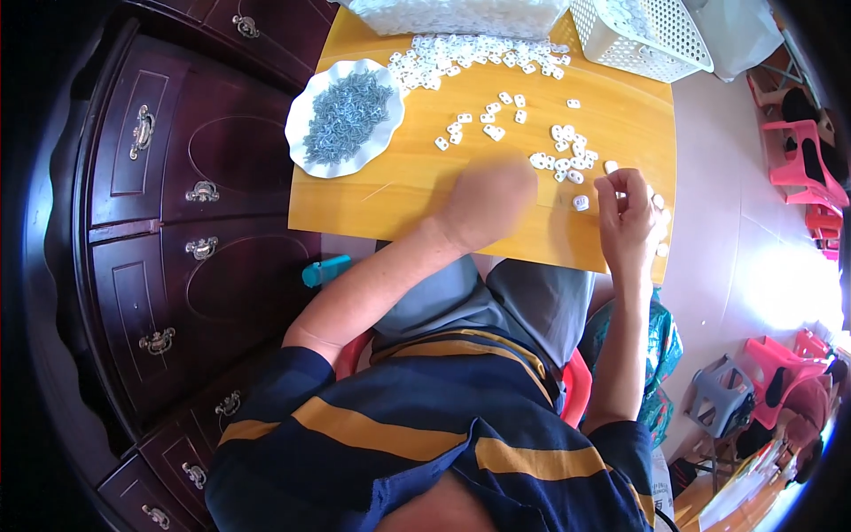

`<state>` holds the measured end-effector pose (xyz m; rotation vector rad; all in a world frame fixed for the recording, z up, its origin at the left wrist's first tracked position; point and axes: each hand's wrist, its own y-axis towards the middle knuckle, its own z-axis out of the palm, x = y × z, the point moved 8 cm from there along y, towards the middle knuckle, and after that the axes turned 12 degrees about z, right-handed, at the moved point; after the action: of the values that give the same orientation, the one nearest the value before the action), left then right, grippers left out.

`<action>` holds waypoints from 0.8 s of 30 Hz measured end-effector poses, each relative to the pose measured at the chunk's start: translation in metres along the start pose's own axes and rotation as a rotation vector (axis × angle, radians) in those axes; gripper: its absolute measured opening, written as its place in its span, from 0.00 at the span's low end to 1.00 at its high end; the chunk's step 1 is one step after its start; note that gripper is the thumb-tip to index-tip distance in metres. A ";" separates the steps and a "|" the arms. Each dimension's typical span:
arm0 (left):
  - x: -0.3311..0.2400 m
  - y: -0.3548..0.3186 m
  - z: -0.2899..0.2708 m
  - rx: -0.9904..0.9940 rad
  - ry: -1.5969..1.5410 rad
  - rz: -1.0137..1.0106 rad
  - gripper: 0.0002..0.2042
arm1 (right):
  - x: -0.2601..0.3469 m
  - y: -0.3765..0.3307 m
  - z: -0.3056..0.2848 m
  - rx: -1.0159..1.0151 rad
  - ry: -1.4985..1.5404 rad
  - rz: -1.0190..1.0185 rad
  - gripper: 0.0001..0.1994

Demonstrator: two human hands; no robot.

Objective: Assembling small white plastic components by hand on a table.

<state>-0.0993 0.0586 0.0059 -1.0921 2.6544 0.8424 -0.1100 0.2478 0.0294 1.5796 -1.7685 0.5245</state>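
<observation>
head view | striped navy-and-yellow shirt (399, 443) nearest | right hand (631, 217) fingers pinched together on something too small to tell | left hand (486, 202) blurred, grip unclear, nearer the white plastic clips (567, 161) at its 2 o'clock | dish of metal springs (346, 117) at 10 o'clock on wooden table (408, 191)

place: home rm, piecework | cues: dark wood dresser (168, 222), small wood table (417, 191), pink plastic stools (802, 146)

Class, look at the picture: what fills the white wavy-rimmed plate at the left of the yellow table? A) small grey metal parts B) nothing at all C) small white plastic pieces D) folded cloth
A: the white plate holds a heap of small grey metal parts, while the white plastic pieces lie loose on the table.
</observation>
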 end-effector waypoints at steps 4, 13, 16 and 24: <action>0.005 -0.005 -0.006 -0.101 -0.189 -0.086 0.04 | -0.010 -0.021 0.012 0.142 0.405 0.267 0.03; 0.006 -0.028 -0.011 -0.197 -0.645 -0.325 0.03 | -0.012 -0.066 0.059 0.282 0.716 0.415 0.04; 0.004 -0.032 -0.008 -0.181 -0.697 -0.354 0.03 | -0.011 -0.070 0.062 0.310 0.711 0.422 0.05; 0.002 -0.033 -0.004 -0.206 -0.800 -0.381 0.07 | -0.012 -0.071 0.065 0.363 0.735 0.425 0.07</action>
<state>-0.0775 0.0365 -0.0062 -0.9726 1.6784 1.1678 -0.0556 0.1982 -0.0336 0.9967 -1.4549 1.4837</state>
